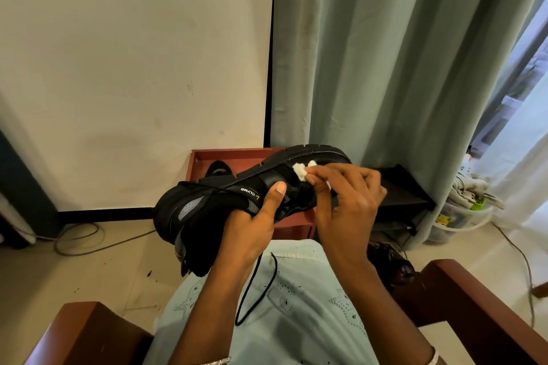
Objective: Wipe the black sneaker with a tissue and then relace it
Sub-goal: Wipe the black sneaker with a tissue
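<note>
One wide-angle view from the person's head, facing forward and down. The left hand (252,225), right hand (347,201) and black sneaker (204,216) sit close to the lens at centre frame, near enough to show the tissue (301,171). Lap (296,311) at bottom, wall (133,53) upper left, curtain (385,53) upper right.

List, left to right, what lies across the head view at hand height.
Floor cable → left hand → tissue → right hand → black rack → plastic tub. The sneaker spans both hands, so it is omitted.
</note>
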Demonstrator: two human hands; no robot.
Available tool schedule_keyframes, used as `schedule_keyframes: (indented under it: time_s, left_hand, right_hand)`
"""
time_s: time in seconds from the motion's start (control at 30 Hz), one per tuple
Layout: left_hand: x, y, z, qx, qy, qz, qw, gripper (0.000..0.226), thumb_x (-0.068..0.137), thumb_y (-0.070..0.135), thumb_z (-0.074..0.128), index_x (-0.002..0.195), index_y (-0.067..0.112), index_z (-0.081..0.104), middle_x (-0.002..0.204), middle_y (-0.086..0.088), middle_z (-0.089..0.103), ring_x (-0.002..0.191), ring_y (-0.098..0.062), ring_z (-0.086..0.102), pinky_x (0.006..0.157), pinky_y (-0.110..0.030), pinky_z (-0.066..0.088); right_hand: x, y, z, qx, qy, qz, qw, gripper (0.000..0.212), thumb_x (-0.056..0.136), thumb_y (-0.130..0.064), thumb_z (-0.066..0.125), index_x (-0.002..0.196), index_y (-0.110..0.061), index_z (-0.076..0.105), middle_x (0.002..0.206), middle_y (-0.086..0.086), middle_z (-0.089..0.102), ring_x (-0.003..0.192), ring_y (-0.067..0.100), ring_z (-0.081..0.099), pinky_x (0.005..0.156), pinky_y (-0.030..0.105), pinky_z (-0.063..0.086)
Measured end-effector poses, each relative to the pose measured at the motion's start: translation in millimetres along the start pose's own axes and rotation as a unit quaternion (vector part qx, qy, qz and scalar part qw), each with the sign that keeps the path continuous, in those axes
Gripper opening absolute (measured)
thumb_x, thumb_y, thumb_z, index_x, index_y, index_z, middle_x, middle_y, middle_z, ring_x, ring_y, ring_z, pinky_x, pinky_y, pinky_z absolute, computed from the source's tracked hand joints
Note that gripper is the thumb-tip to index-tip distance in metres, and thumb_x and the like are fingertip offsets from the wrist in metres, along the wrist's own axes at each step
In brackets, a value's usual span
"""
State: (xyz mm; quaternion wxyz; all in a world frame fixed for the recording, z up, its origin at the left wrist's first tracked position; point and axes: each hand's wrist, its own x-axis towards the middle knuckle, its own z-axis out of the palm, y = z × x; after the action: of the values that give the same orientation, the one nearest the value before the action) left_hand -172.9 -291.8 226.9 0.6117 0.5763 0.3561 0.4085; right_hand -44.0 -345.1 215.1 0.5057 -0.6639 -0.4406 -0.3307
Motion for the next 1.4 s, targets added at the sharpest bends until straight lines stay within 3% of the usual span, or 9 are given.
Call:
schedule_keyframes:
  time_s: [0.1,0.3,0.53,0.63,0.77,0.83,0.93,1.03,1.4]
  left_hand:
    - [0.2,2.5,-0.4,0.019,0.006,0.004,1.0,0.008,0.088,0.045,0.064,0.094,0.048,0.06,0.111,0.019,0.063,0.115,-0.006,0.055,0.106,-0.03,0.041]
    - [2.6,0.7,-0.2,-0.002,0.008,0.0,1.0,0.01,0.088,0.044,0.066,0.097,0.047,0.064,0.113,0.019,0.065,0.115,-0.003,0.057,0.108,-0.031,0.041]
    - [2.0,0.3,-0.1,0.003,0.008,-0.018,1.0,0.008,0.088,0.045,0.066,0.094,0.046,0.063,0.109,0.018,0.065,0.108,-0.002,0.058,0.102,-0.029,0.043]
    - [3.3,0.5,-0.5,-0.023,0.008,-0.031,0.999,0.012,0.087,0.042,0.068,0.099,0.042,0.065,0.109,0.018,0.066,0.106,0.001,0.058,0.099,-0.026,0.043]
    - [4.6,1.3,-0.9,-0.051,0.011,-0.055,0.997,0.016,0.087,0.039,0.069,0.103,0.036,0.067,0.109,0.014,0.068,0.103,0.002,0.059,0.091,-0.023,0.043]
    - [5.6,2.2,-1.4,-0.068,0.017,-0.067,0.995,0.011,0.088,0.037,0.069,0.098,0.037,0.067,0.106,0.013,0.069,0.1,0.002,0.06,0.087,-0.022,0.044]
    - [6.6,3.5,-2.7,-0.085,0.031,-0.084,0.992,0.019,0.088,0.036,0.07,0.106,0.032,0.068,0.11,0.007,0.07,0.105,-0.006,0.063,0.093,-0.029,0.048]
    - [8.1,5.1,-4.6,-0.1,0.049,-0.096,0.989,0.033,0.088,0.036,0.07,0.118,0.022,0.068,0.116,0.001,0.07,0.11,-0.014,0.064,0.099,-0.034,0.049]
    - [9.0,9.5,-7.3,-0.08,0.051,-0.067,0.993,0.032,0.089,0.036,0.068,0.118,0.021,0.069,0.114,0.001,0.071,0.109,-0.014,0.065,0.102,-0.038,0.05]
  right_hand:
    - [2.9,4.3,-0.4,-0.019,-0.018,-0.026,0.999,0.011,0.087,-0.024,0.075,0.098,-0.024,0.077,0.098,-0.01,0.07,0.095,0.016,0.049,0.082,0.035,0.029]
    - [15.9,17.3,-3.8,-0.041,0.01,0.032,0.999,0.01,0.09,-0.03,0.071,0.097,-0.025,0.075,0.096,-0.01,0.068,0.095,0.013,0.044,0.082,0.032,0.026]
    - [-1.0,-0.5,-1.0,-0.006,-0.033,-0.037,0.999,0.009,0.088,-0.025,0.073,0.097,-0.024,0.077,0.1,-0.012,0.07,0.096,0.016,0.049,0.082,0.035,0.029]
    - [11.7,12.1,-2.6,-0.024,-0.009,0.013,1.0,0.009,0.089,-0.029,0.072,0.097,-0.025,0.076,0.099,-0.011,0.07,0.095,0.014,0.046,0.082,0.032,0.027]
    - [13.2,13.8,-5.6,0.029,-0.013,0.029,0.999,0.009,0.088,-0.016,0.074,0.097,-0.015,0.076,0.095,-0.005,0.069,0.092,0.01,0.051,0.078,0.031,0.045]
    - [3.9,3.3,-7.4,0.061,-0.038,0.008,0.997,0.01,0.087,-0.008,0.074,0.098,-0.01,0.076,0.096,-0.001,0.069,0.09,0.011,0.056,0.079,0.024,0.049]
    - [-13.2,-4.0,-9.2,0.081,-0.054,0.0,0.995,0.013,0.087,-0.001,0.073,0.099,-0.006,0.076,0.097,0.002,0.068,0.09,0.013,0.06,0.082,0.018,0.048]
    - [-23.0,-0.7,-7.8,0.085,-0.064,0.008,0.994,0.016,0.086,0.002,0.074,0.1,-0.005,0.075,0.1,0.006,0.068,0.092,0.017,0.064,0.084,0.025,0.053]
    - [-10.4,-16.4,1.7,0.085,-0.05,-0.005,0.995,0.014,0.088,-0.004,0.071,0.102,-0.005,0.074,0.102,0.008,0.068,0.095,0.019,0.064,0.089,0.025,0.052]
